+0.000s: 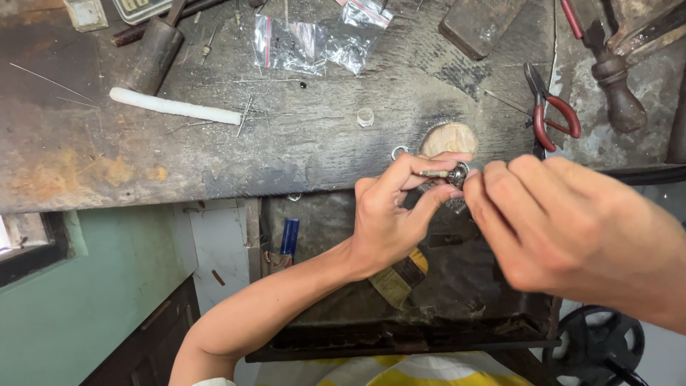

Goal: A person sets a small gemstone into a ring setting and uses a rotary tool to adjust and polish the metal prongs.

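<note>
My left hand (pixel 391 214) pinches a small silver ring-like metal piece (pixel 457 174) between thumb and fingertips, just in front of the workbench edge. A thin metal tool shaft (pixel 433 173) runs across it. My right hand (pixel 564 229) closes around the same piece from the right, its fingers curled and hiding the tool's handle. Both hands meet beside a round wooden bench peg (pixel 449 137). A small loose metal ring (pixel 399 151) lies on the bench just left of the peg.
The worn dark workbench (pixel 214 143) carries a white rod (pixel 175 107), a hammer head (pixel 153 53), clear plastic bags (pixel 314 39), a small clear ring (pixel 365 116), red-handled pliers (pixel 554 111), a wooden-handled tool (pixel 618 93). A dark catch tray (pixel 400 314) with a brush (pixel 400 275) sits below.
</note>
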